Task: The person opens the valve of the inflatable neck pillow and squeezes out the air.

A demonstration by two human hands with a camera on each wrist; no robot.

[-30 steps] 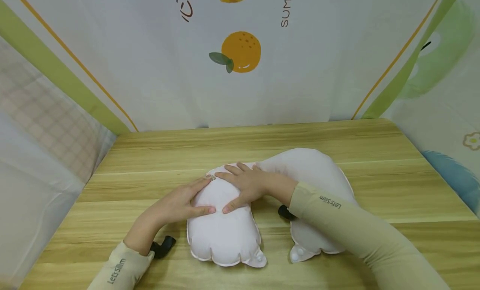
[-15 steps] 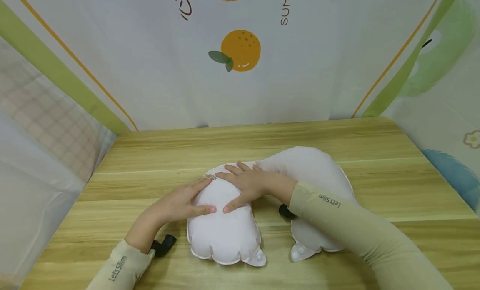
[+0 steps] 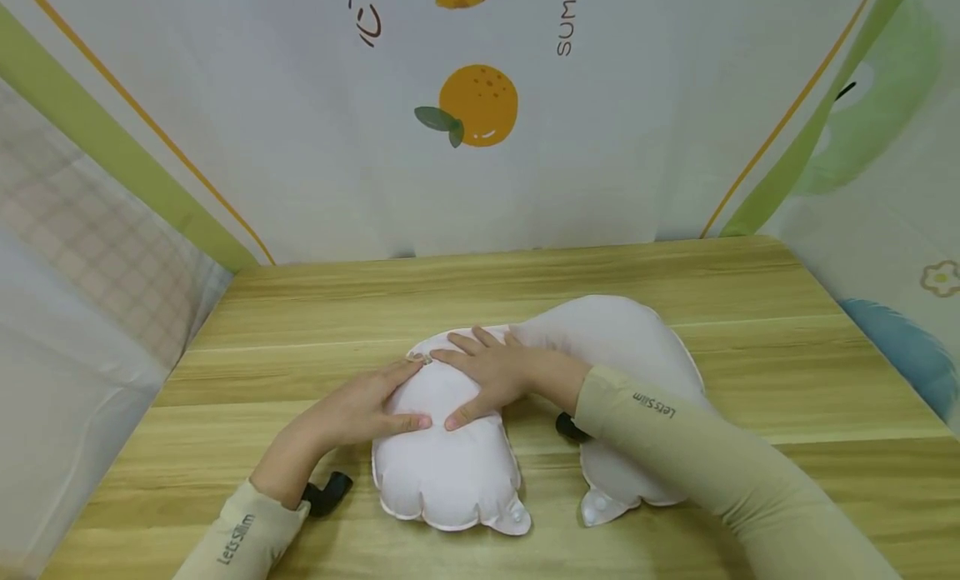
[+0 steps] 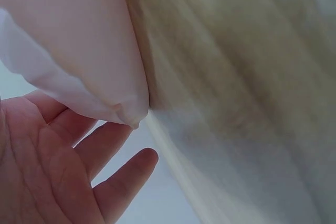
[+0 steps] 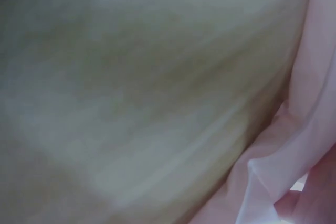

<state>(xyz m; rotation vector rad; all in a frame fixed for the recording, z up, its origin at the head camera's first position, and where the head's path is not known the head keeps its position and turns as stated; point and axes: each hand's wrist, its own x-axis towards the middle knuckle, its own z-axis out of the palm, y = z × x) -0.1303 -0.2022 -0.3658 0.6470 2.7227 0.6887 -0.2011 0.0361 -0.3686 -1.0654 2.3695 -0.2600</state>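
A pale pink inflated U-shaped neck pillow (image 3: pixel 615 338) lies on the table with its two ends toward the front, each ending in a small snap tab. On its left arm rests my left hand (image 3: pixel 360 405), fingers loosely straight along the outer side and thumb on top. A small clear valve (image 3: pixel 420 357) shows beside its fingertips. My right hand (image 3: pixel 498 372) lies spread flat on the same arm, its thumb tip close to the left thumb. In the left wrist view the fingers (image 4: pixel 126 179) extend along the pillow's seam (image 4: pixel 115 116). The right wrist view shows mostly table and pillow fabric.
The pillow lies on a wood-grain table (image 3: pixel 300 305). Black wrist-camera mounts (image 3: pixel 327 492) sit under both wrists. A white curtain (image 3: pixel 600 147) printed with an orange hangs behind the far edge, and patterned cloths hang at both sides.
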